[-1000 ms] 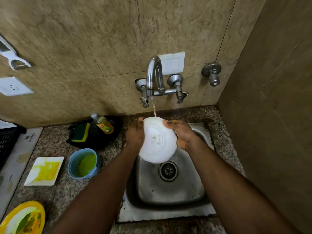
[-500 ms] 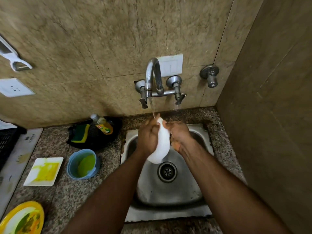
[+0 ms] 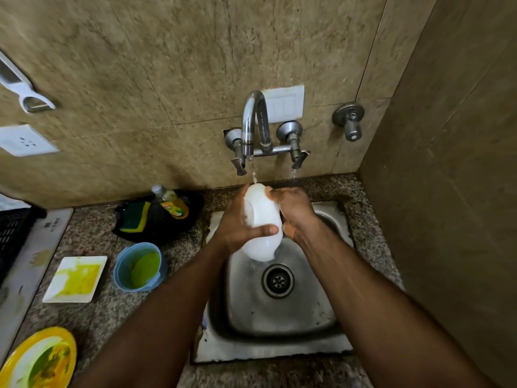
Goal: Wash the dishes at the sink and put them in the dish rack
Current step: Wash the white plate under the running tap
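I hold a white bowl [image 3: 261, 217] on its edge under the running tap [image 3: 253, 124], above the steel sink [image 3: 279, 326]. My left hand [image 3: 235, 228] grips its left side, thumb across the lower front. My right hand [image 3: 293, 211] clasps the right side, fingers over the top rim. Water runs off the bowl's lower edge toward the drain [image 3: 277, 280]. On the counter to the left wait a dirty white square plate [image 3: 75, 278], a blue cup [image 3: 138, 267] with green residue, and a yellow-rimmed plate [image 3: 36, 359].
A dish-soap bottle [image 3: 172, 203] and a green-yellow sponge [image 3: 137, 217] lie on a black pan behind the blue cup. A black crate [image 3: 11, 233] stands at the far left. A wall [image 3: 447, 191] closes in the sink's right side.
The bowl turned from facing me with its inside to standing edge-on. My left hand came round onto its near side, and both hands stayed under the stream.
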`<state>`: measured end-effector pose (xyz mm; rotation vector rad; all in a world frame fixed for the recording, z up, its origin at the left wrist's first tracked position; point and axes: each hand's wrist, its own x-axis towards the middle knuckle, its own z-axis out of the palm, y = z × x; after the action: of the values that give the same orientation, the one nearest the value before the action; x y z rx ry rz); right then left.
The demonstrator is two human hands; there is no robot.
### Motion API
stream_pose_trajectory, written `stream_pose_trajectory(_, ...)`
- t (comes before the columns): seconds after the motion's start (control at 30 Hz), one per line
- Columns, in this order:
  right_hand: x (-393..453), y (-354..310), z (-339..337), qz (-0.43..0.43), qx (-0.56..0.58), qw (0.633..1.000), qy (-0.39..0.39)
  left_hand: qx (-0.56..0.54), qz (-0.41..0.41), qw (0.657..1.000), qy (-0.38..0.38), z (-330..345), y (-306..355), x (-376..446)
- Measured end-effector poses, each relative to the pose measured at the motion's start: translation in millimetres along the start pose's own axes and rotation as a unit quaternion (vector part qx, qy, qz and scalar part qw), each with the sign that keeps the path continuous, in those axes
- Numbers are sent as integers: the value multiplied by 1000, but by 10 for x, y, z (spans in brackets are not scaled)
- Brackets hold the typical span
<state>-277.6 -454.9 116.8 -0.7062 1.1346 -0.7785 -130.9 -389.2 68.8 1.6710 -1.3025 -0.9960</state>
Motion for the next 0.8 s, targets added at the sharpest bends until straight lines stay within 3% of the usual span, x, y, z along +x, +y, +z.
stream_pose_trajectory(0.07, -66, -47, 40, 6, 16, 999, -29, -138, -10, 990, 6, 37, 31, 39)
stream_pose_trajectory(0.13, -137, -53, 78, 17, 41, 996, -76, -302, -54, 951, 31, 86, 50, 78)
stream_pose_trajectory(0.2, -229, -29, 60, 14, 60, 990, -128, -380, -87, 920, 45, 141, 52, 106)
stream_pose_trajectory(0.33, -293, 213, -216, -34, -59, 971, -230, -380, -152, 908, 87, 218, 31, 73)
stream_pose_trajectory(0.4, -279, 383, -312, -50, -153, 966, -204, -344, -201, 911, 103, 266, 17, 63)
stream_pose_trajectory(0.47, -259, 469, -314, -64, -162, 970, -167, -220, -218, 943, 122, 333, 34, 42)
stream_pose_trajectory(0.5, -248, 477, -311, -71, -154, 973, -159, -132, -188, 964, 137, 376, 20, 32)
stream_pose_trajectory(0.57, -208, 455, -308, -78, -131, 975, -160, 39, -48, 988, 139, 424, -20, 58)
stream_pose_trajectory(0.67, -223, 410, -327, -78, -92, 979, -167, 119, 177, 973, 88, 366, 16, 168)
stream_pose_trajectory(0.73, -225, 412, -332, -74, -53, 981, -169, 105, 209, 971, 42, 301, 68, 232)
stream_pose_trajectory(0.8, -236, 409, -307, -63, -7, 981, -182, 48, 150, 988, 7, 248, 62, 282)
